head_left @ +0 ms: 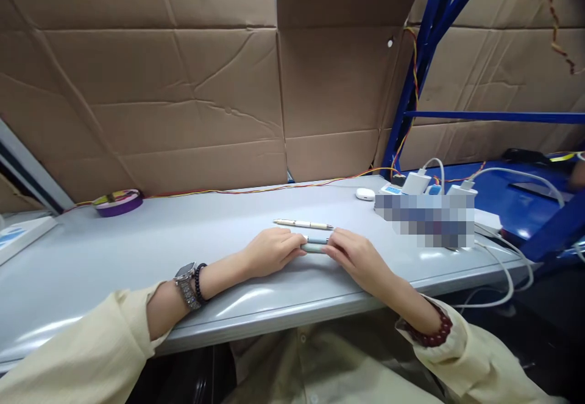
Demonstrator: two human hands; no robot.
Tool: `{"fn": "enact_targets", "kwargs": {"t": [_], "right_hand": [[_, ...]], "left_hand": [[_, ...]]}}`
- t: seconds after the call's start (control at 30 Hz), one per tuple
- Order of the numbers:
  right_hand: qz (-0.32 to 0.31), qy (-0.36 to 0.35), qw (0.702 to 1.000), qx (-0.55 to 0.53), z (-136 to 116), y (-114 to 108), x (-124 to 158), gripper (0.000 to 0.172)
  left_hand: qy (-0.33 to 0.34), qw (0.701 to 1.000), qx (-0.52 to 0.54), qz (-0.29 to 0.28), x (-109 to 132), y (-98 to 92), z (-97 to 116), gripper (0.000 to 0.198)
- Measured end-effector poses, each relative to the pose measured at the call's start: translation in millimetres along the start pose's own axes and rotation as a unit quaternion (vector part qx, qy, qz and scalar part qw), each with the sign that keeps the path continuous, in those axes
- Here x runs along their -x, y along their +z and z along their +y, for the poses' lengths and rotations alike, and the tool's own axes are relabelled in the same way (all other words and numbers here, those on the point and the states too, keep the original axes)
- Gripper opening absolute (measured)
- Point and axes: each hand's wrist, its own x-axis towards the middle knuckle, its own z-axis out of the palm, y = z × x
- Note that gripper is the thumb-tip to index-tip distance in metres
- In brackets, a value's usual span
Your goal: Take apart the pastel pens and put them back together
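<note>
Two slim pen-like items lie side by side between my hands: a blue one (317,240) at the back and a pale green one (313,248) nearer me. My left hand (274,250) has its fingers closed on their left ends, and my right hand (354,254) pinches their right ends. Both hands rest low over the grey table (219,221). Just behind them, a white pen (303,224) lies flat, its tip pointing right and touched by neither hand. The covered ends of the two items are hidden by my fingers.
A purple tape roll (119,203) sits at the back left. To the right are a white earbud case (365,194), chargers (415,181) with white cables, and a blurred-out patch. Cardboard (205,87) walls the back; a blue metal frame (411,93) stands at right.
</note>
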Motion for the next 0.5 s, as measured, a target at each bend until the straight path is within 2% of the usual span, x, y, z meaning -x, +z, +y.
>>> {"fn": "enact_targets", "kwargs": {"t": [0.07,0.13,0.27,0.33,0.5], "right_hand": [[0.004,0.015,1.0,-0.021,-0.9,-1.0,0.2,0.021],[-0.002,0.024,1.0,-0.017,-1.9,-1.9,1.1,0.019],[-0.034,0.01,0.999,0.011,-2.3,-2.5,2.5,0.039],[-0.032,0.008,0.999,0.011,-2.3,-2.2,2.2,0.042],[0.002,0.029,0.999,-0.023,-3.3,-3.5,0.8,0.024]], "left_hand": [[-0.005,1.0,0.003,-0.003,0.6,0.5,-0.4,0.036],[-0.006,1.0,0.006,-0.007,0.8,0.4,-0.2,0.034],[0.005,1.0,0.014,-0.016,1.0,-0.8,1.3,0.033],[0.013,1.0,0.02,-0.017,1.4,-1.9,1.7,0.031],[0.006,1.0,0.009,0.002,2.8,-3.6,1.7,0.033]]}}
